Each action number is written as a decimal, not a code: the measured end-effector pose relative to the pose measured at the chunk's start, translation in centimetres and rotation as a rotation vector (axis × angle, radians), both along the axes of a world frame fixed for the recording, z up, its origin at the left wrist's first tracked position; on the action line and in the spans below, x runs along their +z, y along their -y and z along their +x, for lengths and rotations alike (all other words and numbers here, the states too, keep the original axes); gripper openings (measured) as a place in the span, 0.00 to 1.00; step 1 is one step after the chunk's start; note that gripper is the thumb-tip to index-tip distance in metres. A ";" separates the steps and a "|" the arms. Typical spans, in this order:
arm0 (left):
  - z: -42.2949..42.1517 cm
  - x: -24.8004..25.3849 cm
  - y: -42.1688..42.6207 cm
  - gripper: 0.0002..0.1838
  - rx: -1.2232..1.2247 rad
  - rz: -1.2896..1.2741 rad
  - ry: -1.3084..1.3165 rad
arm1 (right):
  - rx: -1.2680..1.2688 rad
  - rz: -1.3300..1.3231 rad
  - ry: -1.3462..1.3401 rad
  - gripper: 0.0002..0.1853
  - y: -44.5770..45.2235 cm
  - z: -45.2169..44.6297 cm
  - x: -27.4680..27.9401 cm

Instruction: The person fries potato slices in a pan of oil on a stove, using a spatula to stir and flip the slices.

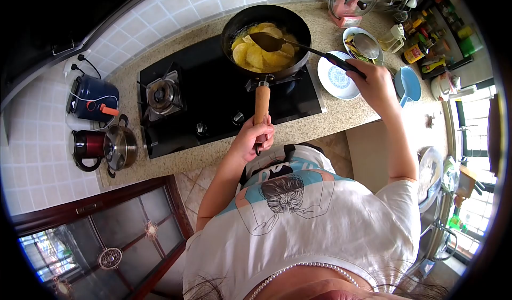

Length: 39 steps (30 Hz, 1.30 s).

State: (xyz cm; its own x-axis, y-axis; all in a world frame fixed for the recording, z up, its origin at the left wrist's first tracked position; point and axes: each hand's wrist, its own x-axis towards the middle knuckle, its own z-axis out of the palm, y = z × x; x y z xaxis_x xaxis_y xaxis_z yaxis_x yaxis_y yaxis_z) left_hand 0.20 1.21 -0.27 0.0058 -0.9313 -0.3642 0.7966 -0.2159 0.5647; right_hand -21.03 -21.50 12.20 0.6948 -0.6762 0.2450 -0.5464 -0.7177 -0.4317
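Observation:
My left hand is wrapped round the wooden handle of a dark wok on the right burner of the stove. Yellow slices, perhaps potato, lie in the wok in what looks like oil or liquid. In my right hand is the black handle of a spatula, its broad dark blade over the slices inside the wok. Whether the blade touches them I cannot tell. Just under the spatula's shaft, on the counter, sits a white plate with a blue pattern.
Right of the wok stand a bowl with a strainer, a blue ladle-like dish and several bottles. A glass lid leans at the back. The bare burner, a lidded steel pot and a kettle are leftward.

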 end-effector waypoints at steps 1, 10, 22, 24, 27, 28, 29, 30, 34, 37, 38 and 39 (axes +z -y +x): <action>0.0 0.0 0.0 0.09 0.002 0.002 0.002 | -0.015 0.014 -0.020 0.15 -0.1 -0.2 0.4; 0.0 0.3 0.0 0.10 -0.001 0.019 0.010 | -0.063 -0.086 -0.084 0.13 0.3 0.4 -0.9; 0.0 0.4 0.0 0.10 -0.003 0.013 0.017 | 0.023 -0.115 -0.006 0.11 0.6 2.9 -3.8; 0.1 -0.1 0.1 0.10 -0.011 0.002 0.012 | 0.046 -0.179 -0.026 0.12 0.5 3.6 -4.8; 0.1 0.0 0.0 0.10 -0.018 -0.002 0.006 | 0.066 -0.103 -0.041 0.11 -0.6 3.9 -4.5; 0.1 0.1 0.1 0.10 -0.016 0.002 0.007 | 0.054 -0.073 -0.021 0.12 -0.6 3.7 -4.4; 0.0 0.0 0.1 0.10 -0.016 0.002 0.004 | 0.054 -0.073 -0.023 0.12 -0.4 3.5 -4.4; 0.0 0.0 0.1 0.10 -0.007 0.010 0.004 | 0.073 -0.054 0.021 0.12 -0.2 3.1 -4.4; 0.0 0.2 0.1 0.10 -0.002 -0.001 0.002 | 0.066 -0.036 0.049 0.14 -0.5 2.1 -3.5; 0.0 0.0 0.0 0.10 -0.007 -0.006 -0.006 | 0.057 0.027 0.090 0.14 -0.7 1.6 -3.0; 0.0 0.1 0.0 0.10 -0.009 -0.005 -0.005 | 0.064 0.074 0.136 0.13 -0.7 1.4 -2.9; 0.0 0.2 0.0 0.10 -0.002 0.003 -0.001 | 0.061 0.074 0.137 0.13 -0.8 1.4 -2.7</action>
